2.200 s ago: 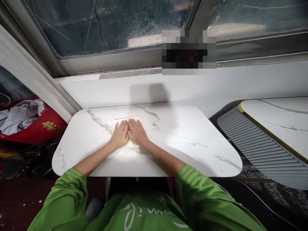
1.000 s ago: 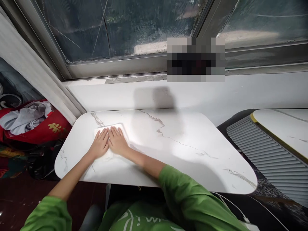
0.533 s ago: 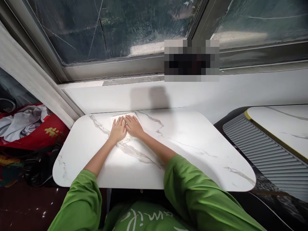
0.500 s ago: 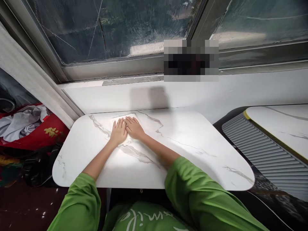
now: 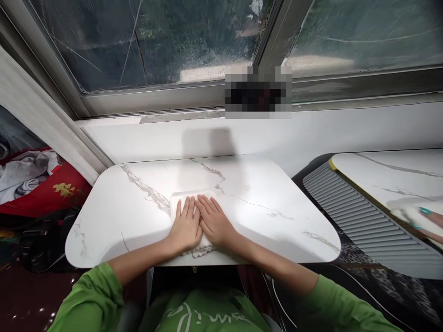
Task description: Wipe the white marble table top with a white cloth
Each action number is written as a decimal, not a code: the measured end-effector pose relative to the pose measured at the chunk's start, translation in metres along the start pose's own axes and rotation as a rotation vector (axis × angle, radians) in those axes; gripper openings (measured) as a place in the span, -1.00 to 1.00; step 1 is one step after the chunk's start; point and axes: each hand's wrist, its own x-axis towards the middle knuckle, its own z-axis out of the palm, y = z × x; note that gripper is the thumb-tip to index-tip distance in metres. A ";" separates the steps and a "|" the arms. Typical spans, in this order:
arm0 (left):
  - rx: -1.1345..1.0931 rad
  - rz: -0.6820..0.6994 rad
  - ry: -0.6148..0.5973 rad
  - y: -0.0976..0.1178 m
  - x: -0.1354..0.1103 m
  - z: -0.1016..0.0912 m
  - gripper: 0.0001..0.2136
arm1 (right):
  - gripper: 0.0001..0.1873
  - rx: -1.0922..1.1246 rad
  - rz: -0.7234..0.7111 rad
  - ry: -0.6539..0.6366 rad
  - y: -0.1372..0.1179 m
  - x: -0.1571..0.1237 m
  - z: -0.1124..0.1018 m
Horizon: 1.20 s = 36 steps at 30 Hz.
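Note:
A folded white cloth (image 5: 176,203) lies on the white marbled tabletop (image 5: 104,207), close to its front edge. My left hand (image 5: 187,226) presses flat on the cloth with its fingers stretched out. Beside it, my right hand (image 5: 216,221) also lies flat, its fingers straight and spread a little, touching the left hand. Much of the cloth is covered by the two palms. Its ruffled near edge shows below them.
Another marbled counter (image 5: 374,170) with a grey ribbed side stands at the right, where a co-worker's hand (image 5: 429,219) rests on a white cloth. A window (image 5: 155,97) runs behind the table. At left is a red bag (image 5: 72,189) with white fabric.
Both my hands have come from the far side of the table toward its front edge, bringing the cloth along. A co-worker's hand has appeared at the right.

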 end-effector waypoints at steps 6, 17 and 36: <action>-0.042 0.000 -0.038 -0.036 0.093 0.020 -0.48 | -0.42 -0.064 0.155 -0.065 0.071 0.059 0.014; -0.072 -0.051 0.013 -0.053 0.177 0.034 -0.53 | -0.44 0.050 0.282 0.056 0.137 0.105 0.024; -0.079 0.199 -0.034 0.107 0.050 0.012 -0.46 | -0.40 -0.021 0.270 0.079 0.057 -0.107 -0.035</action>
